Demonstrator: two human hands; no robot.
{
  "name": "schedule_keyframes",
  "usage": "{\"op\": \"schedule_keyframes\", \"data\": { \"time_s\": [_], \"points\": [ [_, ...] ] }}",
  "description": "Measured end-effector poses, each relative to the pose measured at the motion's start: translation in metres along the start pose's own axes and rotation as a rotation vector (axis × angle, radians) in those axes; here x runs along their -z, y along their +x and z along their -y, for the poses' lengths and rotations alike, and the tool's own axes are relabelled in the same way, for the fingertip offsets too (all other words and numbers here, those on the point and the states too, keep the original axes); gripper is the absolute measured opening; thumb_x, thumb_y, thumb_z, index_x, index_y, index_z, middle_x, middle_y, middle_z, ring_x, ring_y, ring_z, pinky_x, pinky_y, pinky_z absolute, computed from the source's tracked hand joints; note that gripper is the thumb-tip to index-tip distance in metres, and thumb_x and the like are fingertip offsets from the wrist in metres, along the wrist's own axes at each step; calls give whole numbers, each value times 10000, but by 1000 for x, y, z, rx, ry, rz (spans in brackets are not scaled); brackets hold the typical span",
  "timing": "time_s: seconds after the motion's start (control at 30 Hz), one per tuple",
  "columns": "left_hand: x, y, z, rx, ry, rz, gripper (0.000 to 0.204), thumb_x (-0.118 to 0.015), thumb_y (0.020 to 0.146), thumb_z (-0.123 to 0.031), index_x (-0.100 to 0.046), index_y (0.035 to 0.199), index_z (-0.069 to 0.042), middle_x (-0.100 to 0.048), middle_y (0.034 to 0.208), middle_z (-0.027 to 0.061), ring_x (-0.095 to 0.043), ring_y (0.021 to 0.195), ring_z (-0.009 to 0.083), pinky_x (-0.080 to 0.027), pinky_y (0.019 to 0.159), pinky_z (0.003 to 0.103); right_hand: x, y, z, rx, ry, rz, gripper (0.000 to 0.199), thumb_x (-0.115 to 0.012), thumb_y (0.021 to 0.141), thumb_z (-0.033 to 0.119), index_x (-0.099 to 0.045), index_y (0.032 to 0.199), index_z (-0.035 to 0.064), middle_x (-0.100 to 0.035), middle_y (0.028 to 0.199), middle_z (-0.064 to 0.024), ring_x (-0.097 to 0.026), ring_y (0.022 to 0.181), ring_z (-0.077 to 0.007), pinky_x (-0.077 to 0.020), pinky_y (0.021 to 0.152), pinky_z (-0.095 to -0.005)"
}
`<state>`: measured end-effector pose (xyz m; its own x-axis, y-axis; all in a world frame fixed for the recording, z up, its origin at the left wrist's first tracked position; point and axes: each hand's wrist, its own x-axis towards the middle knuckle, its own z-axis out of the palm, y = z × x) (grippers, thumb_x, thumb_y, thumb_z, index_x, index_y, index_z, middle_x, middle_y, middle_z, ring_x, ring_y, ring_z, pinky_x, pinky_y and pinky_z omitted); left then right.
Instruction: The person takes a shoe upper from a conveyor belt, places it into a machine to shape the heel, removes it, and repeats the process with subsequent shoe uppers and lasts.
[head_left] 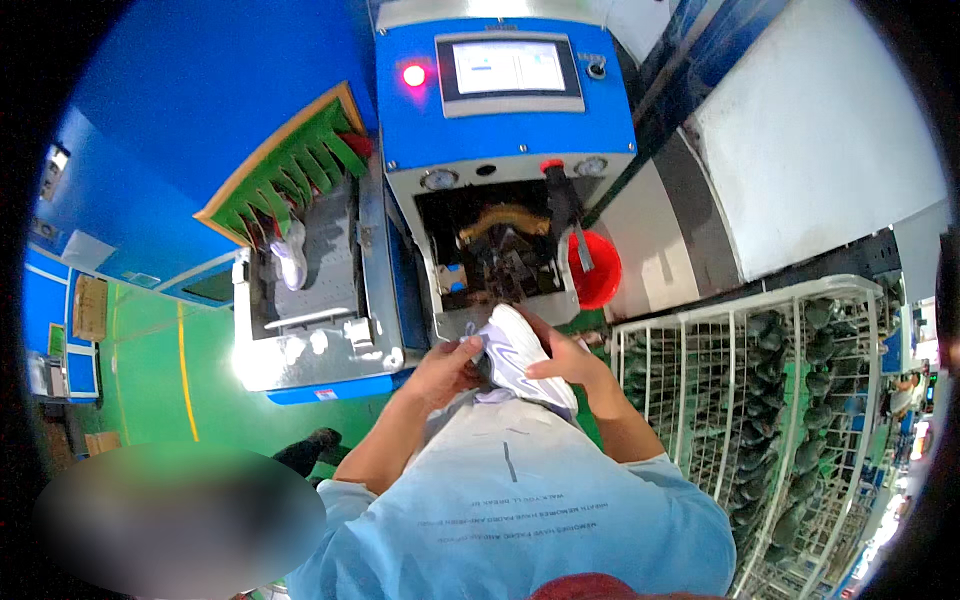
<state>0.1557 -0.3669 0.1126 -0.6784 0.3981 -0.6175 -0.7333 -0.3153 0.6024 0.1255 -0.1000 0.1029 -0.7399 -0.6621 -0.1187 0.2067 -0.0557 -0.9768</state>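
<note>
**One pale shoe gripped in both hands before a blue machine**

A single white-and-lavender shoe [515, 352] is held in front of the wearer's shirt [520, 480], just short of the open bay of a blue machine [500, 130]. It is tilted, with one end pointed toward the bay and the other toward the shirt. By the left hand [447, 372], its left side is pinched near the top of the upper; by the right hand [568, 362], the opposite side is clasped, the thumb laid on the near face. Most fingertips are hidden, so how firmly they press cannot be told. The grip from two sides is presumably used to steady the shoe and let it be turned. It is probably kept close to the body so that its surface can be watched.

Two pale shoes are seen in all: the one held, and a second shoe [290, 258] resting on a metal-framed bed [280, 370] at the left, beside green hanging strips [300, 175]. The strips are likely hung there to screen an opening while things are passed through.

On the machine, one lit screen [508, 66], one glowing red lamp [414, 75] and two round gauges, a left gauge [440, 180] and a right gauge [591, 166], are counted; their front placement presumably keeps them readable. One red bucket [602, 270] is placed beside the bay. One white wire rack [683, 400] is stood at the right, loaded with dark shoe-shaped pieces [757, 440] too crowded to be counted.
</note>
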Motion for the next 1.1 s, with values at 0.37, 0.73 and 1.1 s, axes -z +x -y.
{"op": "schedule_keyframes", "data": {
  "time_s": [0.37,0.73,1.1],
  "points": [
    [-15,11,24,-339,591,-379,365,-653,979,-330,-677,1120,6,-681,812,88,-616,751,135,-496,686,309,2,-8,-27,-317,300,-505,698,-672,763,60,-505,1438,-2,-664,1255,-126,-657,1107,-224,-522,958,-335],
    [-16,57,32,-429,375,-81,376,-573,1052,-324,-576,1258,-9,-644,896,23,-583,832,94,-483,781,265,42,71,13,-115,-38,-766,900,-764,782,170,-335,1555,1,-562,1396,-177,-583,1237,-265,-467,1028,-367],
    [-12,164,77,-130,-470,-103,385,-589,1037,-361,-552,1192,-11,-653,1086,106,-667,935,231,-565,846,406,9,147,-4,-497,-1368,-613,997,-694,844,353,-107,1627,166,-519,1247,-387,-654,942,-521,-559,811,-547]
  ]
}}
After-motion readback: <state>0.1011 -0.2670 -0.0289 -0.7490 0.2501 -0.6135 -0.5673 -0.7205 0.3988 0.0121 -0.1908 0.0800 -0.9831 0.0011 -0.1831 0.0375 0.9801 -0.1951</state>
